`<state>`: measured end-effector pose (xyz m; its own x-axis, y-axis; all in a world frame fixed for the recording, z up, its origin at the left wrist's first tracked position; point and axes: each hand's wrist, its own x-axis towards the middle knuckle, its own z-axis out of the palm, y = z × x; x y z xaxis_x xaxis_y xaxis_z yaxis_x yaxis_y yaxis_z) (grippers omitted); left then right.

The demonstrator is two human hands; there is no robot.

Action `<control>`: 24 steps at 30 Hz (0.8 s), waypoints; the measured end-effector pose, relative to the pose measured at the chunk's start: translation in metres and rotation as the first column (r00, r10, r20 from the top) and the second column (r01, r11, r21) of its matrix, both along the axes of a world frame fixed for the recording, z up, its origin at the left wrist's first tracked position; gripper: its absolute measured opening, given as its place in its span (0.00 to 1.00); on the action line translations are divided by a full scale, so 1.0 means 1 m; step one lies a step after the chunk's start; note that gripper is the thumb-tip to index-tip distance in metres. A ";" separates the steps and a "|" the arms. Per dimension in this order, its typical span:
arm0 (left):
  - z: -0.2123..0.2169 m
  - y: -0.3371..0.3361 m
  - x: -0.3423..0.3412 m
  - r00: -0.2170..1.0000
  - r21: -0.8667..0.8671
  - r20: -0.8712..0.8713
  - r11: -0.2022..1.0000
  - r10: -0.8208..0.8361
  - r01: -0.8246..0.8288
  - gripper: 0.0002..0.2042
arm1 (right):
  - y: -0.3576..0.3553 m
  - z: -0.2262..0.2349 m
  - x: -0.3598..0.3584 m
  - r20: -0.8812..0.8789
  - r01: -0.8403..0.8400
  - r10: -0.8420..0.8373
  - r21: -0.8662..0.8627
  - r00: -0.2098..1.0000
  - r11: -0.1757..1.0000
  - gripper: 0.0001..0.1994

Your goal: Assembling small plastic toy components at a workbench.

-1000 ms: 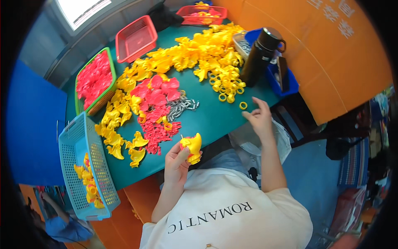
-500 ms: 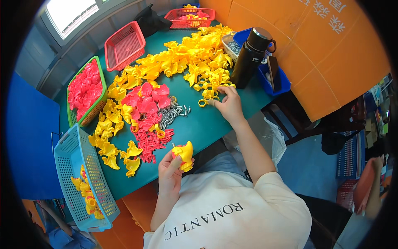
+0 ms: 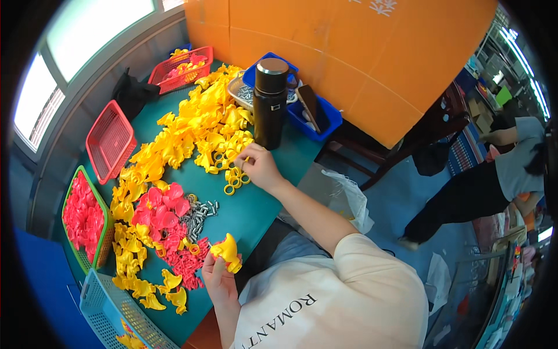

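Observation:
My left hand (image 3: 219, 281) grips a yellow plastic toy figure (image 3: 227, 250) with a red part and a metal pin sticking out of it. At the near end of the yellow heap, my right hand (image 3: 261, 169) reaches into a cluster of yellow plastic rings (image 3: 232, 185). Its fingers are curled together over them, and whatever lies between the tips is too small to make out. Beside the left hand are a pile of small pink-red parts (image 3: 187, 266), pink-red shells (image 3: 157, 210) and silver metal pins (image 3: 200, 214).
Yellow molded pieces (image 3: 183, 131) stretch across the green table (image 3: 244, 216). A black thermos (image 3: 269, 110) stands near a blue tray (image 3: 329, 121) holding a phone. Left are a red basket (image 3: 110, 142), a green basket (image 3: 107, 232) and a light-blue basket (image 3: 96, 291). Another person (image 3: 465, 189) is at the right.
The view has swung right, shifting the table leftward in it. My right hand's fingers have closed in over the rings. The left hand still holds the toy figure. A person at the right shows more fully.

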<state>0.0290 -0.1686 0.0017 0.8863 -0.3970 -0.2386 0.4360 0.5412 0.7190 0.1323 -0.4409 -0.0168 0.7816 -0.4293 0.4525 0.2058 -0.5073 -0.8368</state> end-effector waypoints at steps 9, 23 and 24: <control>0.008 0.010 0.004 0.997 -0.035 -0.065 0.999 0.038 -0.040 0.18 | 0.025 0.045 -0.015 -0.103 -0.335 0.475 0.581 0.874 0.742 0.05; 0.027 0.021 -0.001 0.965 0.141 0.075 0.956 0.250 -0.258 0.26 | 0.100 0.082 -0.072 -0.093 -0.783 0.783 -0.195 0.615 0.591 0.27; 0.028 0.021 -0.001 0.971 0.166 0.093 0.958 0.221 -0.234 0.29 | 0.105 0.078 -0.073 -0.106 -0.792 0.790 -0.181 0.604 0.582 0.27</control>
<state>0.0280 -0.1472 0.0300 0.9657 -0.1409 -0.2179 0.2592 0.4835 0.8361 0.0589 -0.3354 0.0609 0.7759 0.4545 0.4375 0.5945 -0.2947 -0.7481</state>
